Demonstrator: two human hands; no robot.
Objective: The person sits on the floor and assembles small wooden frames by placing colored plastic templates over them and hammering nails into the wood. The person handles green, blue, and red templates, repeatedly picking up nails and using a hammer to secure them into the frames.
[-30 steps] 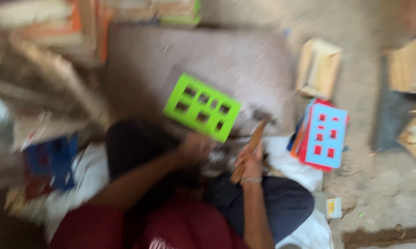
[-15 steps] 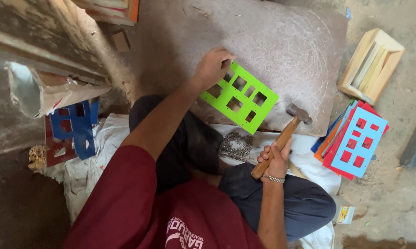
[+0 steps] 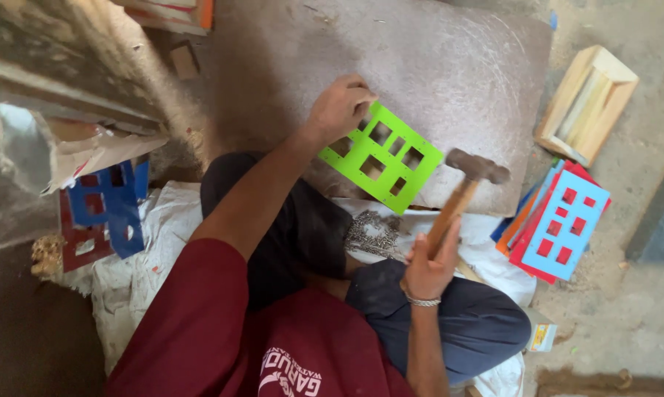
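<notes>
Green cut-out panel (image 3: pixel 382 156) lies flat on the grey slab (image 3: pixel 450 66); your left hand (image 3: pixel 339 107) presses its upper corner, fingers curled. Right hand (image 3: pixel 429 266) grips the hammer (image 3: pixel 461 195) low on its wooden handle. Panel looks thin, light, stiff; pin edges, not webs.

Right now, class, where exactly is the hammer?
In the head view, the hammer is raised in the right hand, right of centre, its head just beside the green cut-out panel on the brown board.
</notes>
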